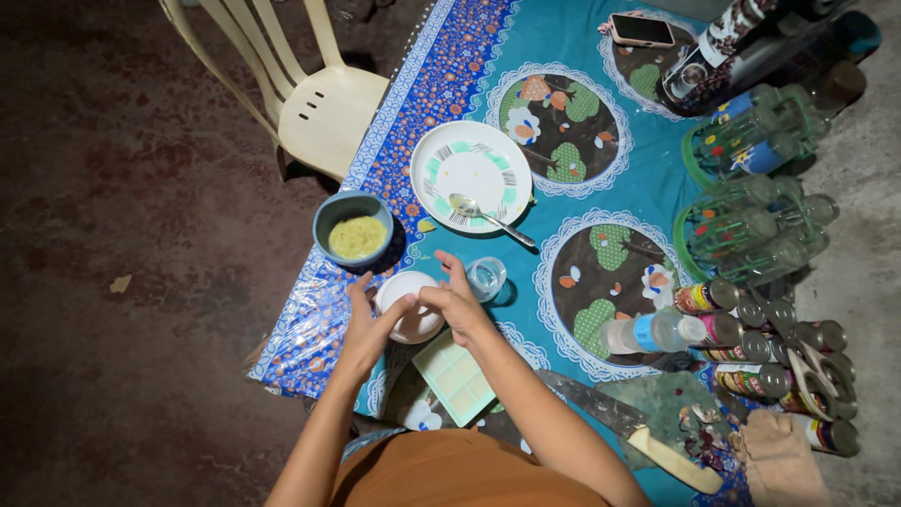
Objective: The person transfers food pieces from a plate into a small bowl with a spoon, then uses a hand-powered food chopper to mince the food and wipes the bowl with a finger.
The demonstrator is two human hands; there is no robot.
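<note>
Both hands meet over a small white bowl [410,305] near the table edge. The left hand [364,324] cups the bowl's left rim with curved fingers, and the right hand [457,302] comes from the other side, its fingertips pinched together just above the bowl; what they pinch, if anything, is too small to tell.

Just beside the right hand stands a small clear cup [486,278], and under the right wrist lies a pale green ice cube tray [454,376], which looks empty. To the left, a blue bowl [353,228] already holds a yellow mash, so some mixing seems done, while the tray appears not yet filled. Further away rests a white plate [471,175] with a spoon [488,218] on it.

The table carries a blue patterned tablecloth [572,56]. On the right side lie a plastic bottle [653,330], several tins [751,376] and racks of glasses [751,235]; a phone [642,30] lies at the far end. A cream plastic chair [319,103] stands on the dark, dim floor [122,188].
</note>
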